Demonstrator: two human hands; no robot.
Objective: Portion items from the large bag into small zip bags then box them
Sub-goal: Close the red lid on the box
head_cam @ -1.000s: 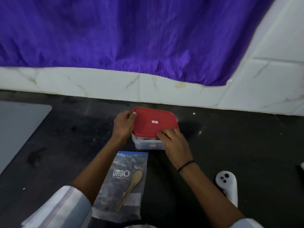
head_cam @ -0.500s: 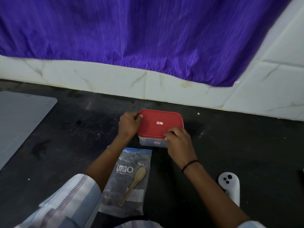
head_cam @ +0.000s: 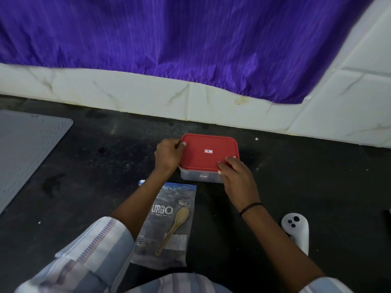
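A clear plastic box (head_cam: pixel 201 176) with a red lid (head_cam: pixel 208 153) stands on the dark counter near the wall. My left hand (head_cam: pixel 168 154) grips the lid's left edge, thumb on its far left corner. My right hand (head_cam: pixel 237 173) presses on the lid's near right corner, fingers curled over the rim. The lid lies flat on the box. Nearer to me, the large zip bag (head_cam: pixel 167 220) lies flat, partly under my left forearm, and a wooden spoon (head_cam: pixel 175 227) rests on it. What the box holds is hidden.
A grey perforated mat (head_cam: pixel 27 149) covers the counter at the left. A white controller (head_cam: pixel 296 230) lies at the right, near my right forearm. The white tiled wall (head_cam: pixel 148 96) with a purple cloth (head_cam: pixel 190 43) closes off the far side.
The lid was raised at its near edge a second ago and now sits flat on the box. Both hands stayed on the lid; the right hand shifted toward the near right corner.
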